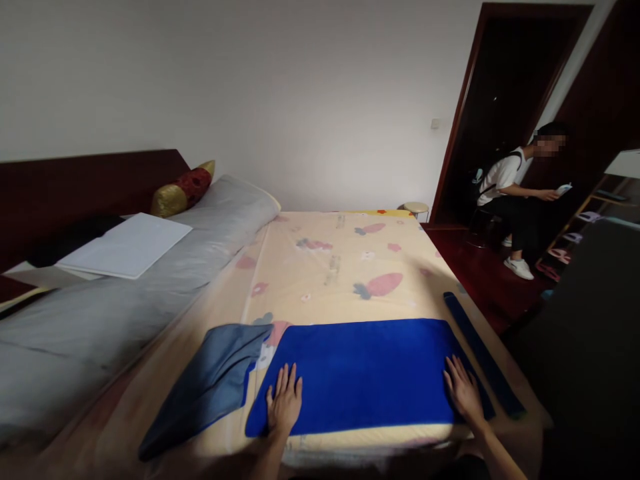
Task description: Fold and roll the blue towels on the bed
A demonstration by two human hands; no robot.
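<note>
A bright blue cloth (370,373), perhaps a towel, lies spread flat near the front edge of the bed. On its left end rests my left hand (285,403), palm down with the fingers stretched. My right hand (464,392) lies flat on the right end, fingers a little apart. Left of the blue cloth is a rumpled grey-blue cloth (210,380) with a blue edge showing. A long narrow dark blue strip (483,353), folded or rolled, runs along the bed on the right.
Patterned sheet (320,267) covers the bed. Grey bedding (165,287) lies at left, with a white board (130,243) and a red and gold pillow (185,190). Beyond the bed are a stool (416,207), a seated person (515,187) and a shoe rack (575,233).
</note>
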